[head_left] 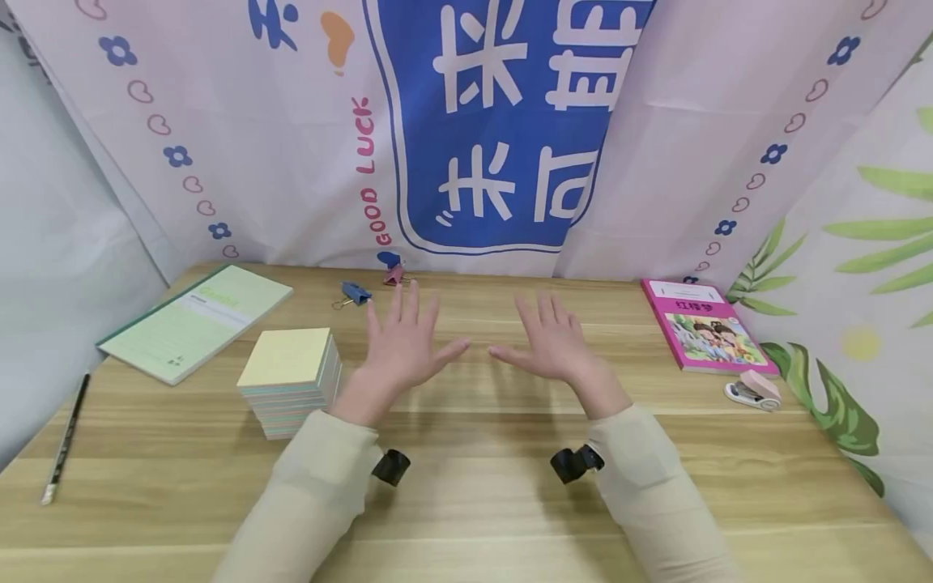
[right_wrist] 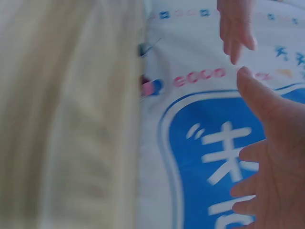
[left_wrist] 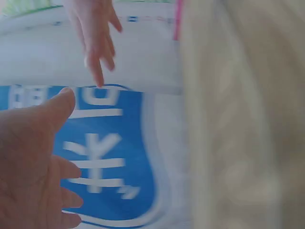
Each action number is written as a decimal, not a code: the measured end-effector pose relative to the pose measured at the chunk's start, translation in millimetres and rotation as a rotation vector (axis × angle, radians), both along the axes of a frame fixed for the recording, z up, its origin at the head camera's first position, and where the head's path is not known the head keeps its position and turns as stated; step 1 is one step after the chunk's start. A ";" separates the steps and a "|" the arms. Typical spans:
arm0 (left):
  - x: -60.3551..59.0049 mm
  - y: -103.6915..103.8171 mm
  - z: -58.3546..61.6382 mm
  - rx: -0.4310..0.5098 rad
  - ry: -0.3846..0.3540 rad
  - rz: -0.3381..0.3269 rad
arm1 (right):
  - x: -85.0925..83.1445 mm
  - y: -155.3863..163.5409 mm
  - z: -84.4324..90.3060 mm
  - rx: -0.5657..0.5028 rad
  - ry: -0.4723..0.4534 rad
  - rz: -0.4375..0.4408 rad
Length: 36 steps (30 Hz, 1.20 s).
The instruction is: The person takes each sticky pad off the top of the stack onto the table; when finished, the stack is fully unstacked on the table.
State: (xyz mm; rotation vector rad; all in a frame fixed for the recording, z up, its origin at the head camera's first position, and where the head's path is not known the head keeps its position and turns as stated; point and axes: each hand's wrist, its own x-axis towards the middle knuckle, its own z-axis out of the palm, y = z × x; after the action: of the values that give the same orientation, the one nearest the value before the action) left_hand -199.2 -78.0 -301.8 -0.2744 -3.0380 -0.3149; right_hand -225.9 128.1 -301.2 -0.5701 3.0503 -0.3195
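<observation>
Both hands hover over the middle of the wooden table (head_left: 466, 502), palms down and fingers spread, holding nothing. The left hand (head_left: 403, 344) is nearest to a thick stack of coloured paper squares (head_left: 287, 372), just left of its wrist. Beyond its fingertips lie a blue binder clip (head_left: 355, 292) and a pink binder clip (head_left: 394, 274). A gap separates it from the right hand (head_left: 551, 340), whose thumb points inward. In the left wrist view, the left hand (left_wrist: 28, 167) shows its thumb raised; the right wrist view shows the right hand (right_wrist: 281, 162) likewise.
A green notebook (head_left: 200, 320) lies at the back left, and a black pencil (head_left: 67, 437) near the left edge. At the right are a pink book (head_left: 707, 328) and a small pink-and-white stapler (head_left: 754, 391). A printed cloth (head_left: 496, 121) hangs behind the table.
</observation>
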 end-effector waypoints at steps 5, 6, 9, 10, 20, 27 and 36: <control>11.6 -24.9 38.1 0.020 0.038 -0.023 | 2.1 -18.7 27.1 -0.054 0.014 0.059; 14.4 -32.3 44.2 0.033 0.039 -0.027 | 2.4 -23.8 31.1 -0.050 0.014 0.069; 24.2 -59.3 56.0 0.076 0.036 -0.027 | 4.4 -44.3 37.9 -0.050 0.010 0.101; 26.9 -68.7 57.9 0.090 0.040 -0.027 | 5.3 -51.8 38.9 -0.054 0.010 0.114; 47.9 -152.4 24.9 0.438 0.034 -0.007 | 12.1 -136.6 12.1 -0.391 -0.114 0.351; 58.2 -184.2 -11.2 0.736 -0.032 -0.067 | 16.5 -177.6 -11.6 -0.610 -0.317 0.411; 60.3 -198.5 -52.4 0.984 -0.226 -0.208 | 15.7 -193.1 -25.4 -0.614 -0.298 0.470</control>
State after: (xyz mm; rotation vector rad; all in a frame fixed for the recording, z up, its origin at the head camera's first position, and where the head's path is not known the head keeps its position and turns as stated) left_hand -138.9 -276.4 -354.2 -0.4768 -2.6101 -1.8363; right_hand -210.1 -65.0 -326.6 -1.1078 2.3985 -1.1960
